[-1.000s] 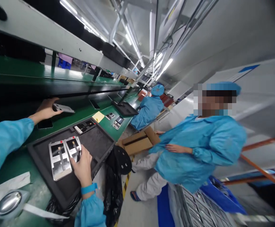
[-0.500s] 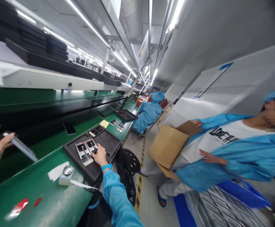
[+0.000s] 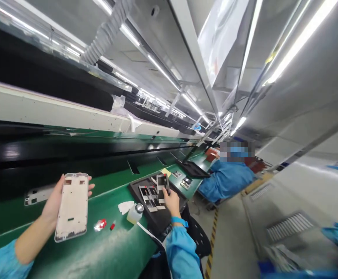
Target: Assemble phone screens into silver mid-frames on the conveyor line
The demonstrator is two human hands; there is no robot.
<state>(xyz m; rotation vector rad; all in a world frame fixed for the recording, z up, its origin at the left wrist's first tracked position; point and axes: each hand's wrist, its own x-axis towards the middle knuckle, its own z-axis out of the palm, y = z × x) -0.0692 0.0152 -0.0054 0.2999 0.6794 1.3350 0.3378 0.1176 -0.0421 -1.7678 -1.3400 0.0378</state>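
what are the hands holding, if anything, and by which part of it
The left hand holds a pale phone frame by its upper long edges; the right hand holds a phone part by its lower right side.

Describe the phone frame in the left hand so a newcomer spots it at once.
Start at the green bench and find the left hand, at the picture's left. That hand holds the phone frame, a pale rectangle with small openings near its top. A second frame shows behind the hand, partly hidden; this one is gripped, its broad face in plain view.
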